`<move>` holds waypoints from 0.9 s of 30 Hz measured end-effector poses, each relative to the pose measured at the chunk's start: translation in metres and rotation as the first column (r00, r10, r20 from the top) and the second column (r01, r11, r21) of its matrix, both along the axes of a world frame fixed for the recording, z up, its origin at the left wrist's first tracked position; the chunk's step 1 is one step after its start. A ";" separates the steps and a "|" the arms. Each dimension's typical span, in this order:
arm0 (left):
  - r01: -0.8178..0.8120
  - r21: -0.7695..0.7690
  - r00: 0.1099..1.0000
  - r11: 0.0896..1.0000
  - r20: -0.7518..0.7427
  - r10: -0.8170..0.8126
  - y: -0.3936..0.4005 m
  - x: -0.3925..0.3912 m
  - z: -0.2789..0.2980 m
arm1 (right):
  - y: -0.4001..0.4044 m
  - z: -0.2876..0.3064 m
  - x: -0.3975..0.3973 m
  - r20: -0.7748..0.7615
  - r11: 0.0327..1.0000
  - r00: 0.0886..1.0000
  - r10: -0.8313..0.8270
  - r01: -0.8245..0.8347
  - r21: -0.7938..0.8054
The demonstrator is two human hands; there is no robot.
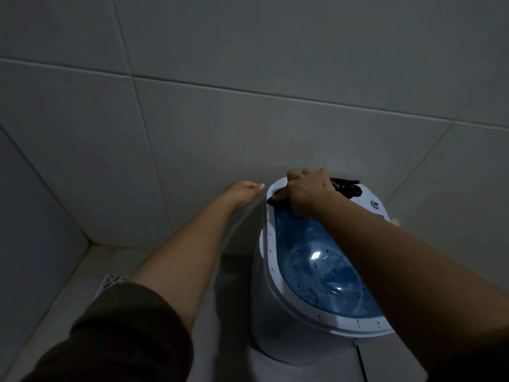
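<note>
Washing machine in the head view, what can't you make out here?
Inside the washing machine: head view, the tinted, glaring blue lid hides any load.
Black cloth: head view, the right hand covers its middle.
Left hand: head view, dim and turned away; what it holds is unclear.
Dial: head view, too small to read.

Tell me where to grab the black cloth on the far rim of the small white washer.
Pinch the bunched end of the black cloth that sticks out beside the right hand, coming down from above. The tiled wall stands close behind it, and its folds rise off the white washer top.
</note>
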State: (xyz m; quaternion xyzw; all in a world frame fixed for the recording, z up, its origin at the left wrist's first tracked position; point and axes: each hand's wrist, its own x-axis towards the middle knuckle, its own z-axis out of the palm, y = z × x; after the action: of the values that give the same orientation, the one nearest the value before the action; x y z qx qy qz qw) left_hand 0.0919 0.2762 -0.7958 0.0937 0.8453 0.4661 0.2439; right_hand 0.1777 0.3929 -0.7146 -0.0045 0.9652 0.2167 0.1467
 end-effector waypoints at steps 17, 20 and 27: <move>-0.068 0.100 0.998 0.993 -0.007 0.069 0.009 -0.001 -0.003 | -0.014 0.007 0.023 0.099 1.000 0.995 0.030 -0.029 -0.010; -0.059 0.098 0.998 0.993 -0.001 0.060 0.006 0.004 -0.005 | -0.016 0.009 0.030 0.102 1.000 0.994 0.027 -0.027 -0.003; -0.056 0.137 0.998 0.989 -0.017 0.058 0.006 0.016 -0.007 | -0.022 0.011 0.045 0.130 1.000 0.991 0.026 -0.027 0.010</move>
State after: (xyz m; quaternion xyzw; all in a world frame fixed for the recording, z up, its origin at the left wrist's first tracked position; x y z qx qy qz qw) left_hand 0.1077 0.2821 -0.8029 0.0910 0.8162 0.5287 0.2144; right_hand 0.2224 0.3705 -0.7037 -0.0306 0.9521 0.2235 0.2064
